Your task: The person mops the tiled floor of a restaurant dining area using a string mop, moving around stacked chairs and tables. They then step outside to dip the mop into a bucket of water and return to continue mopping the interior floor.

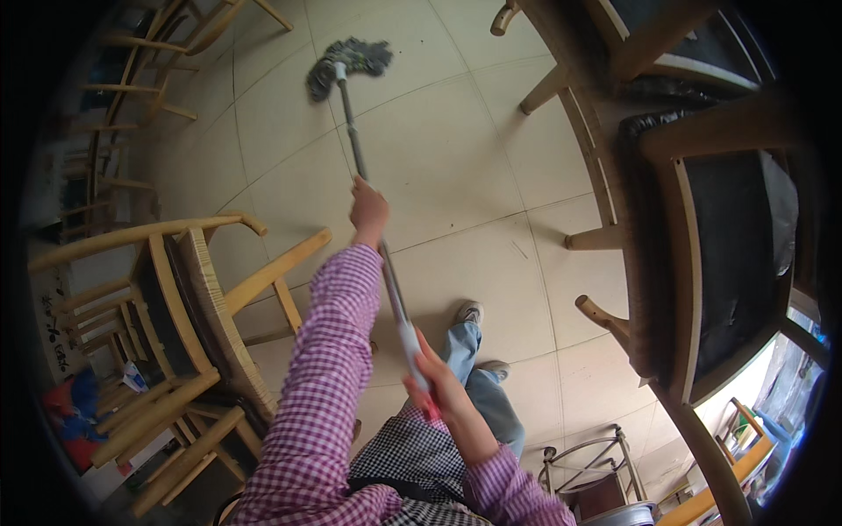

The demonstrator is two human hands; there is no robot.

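Observation:
A mop with a long metal handle point(354, 144) slants across the tiled floor point(460, 164). Its dark, stringy mop head point(358, 58) rests on the tiles at the top of the view. My left hand point(370, 209) is closed round the middle of the handle. Lower down, near the red end of the pale grip, my right hand point(434, 384) holds the handle. Both forearms wear checked sleeves, and my shoes stand to the right of the handle's lower part.
Wooden chairs point(191, 296) crowd the left side, some stacked. More wooden chairs with dark seats point(730, 256) fill the right side, their legs jutting over the floor. A metal-framed stool point(592, 460) stands at lower right. Further chairs point(158, 85) are at upper left.

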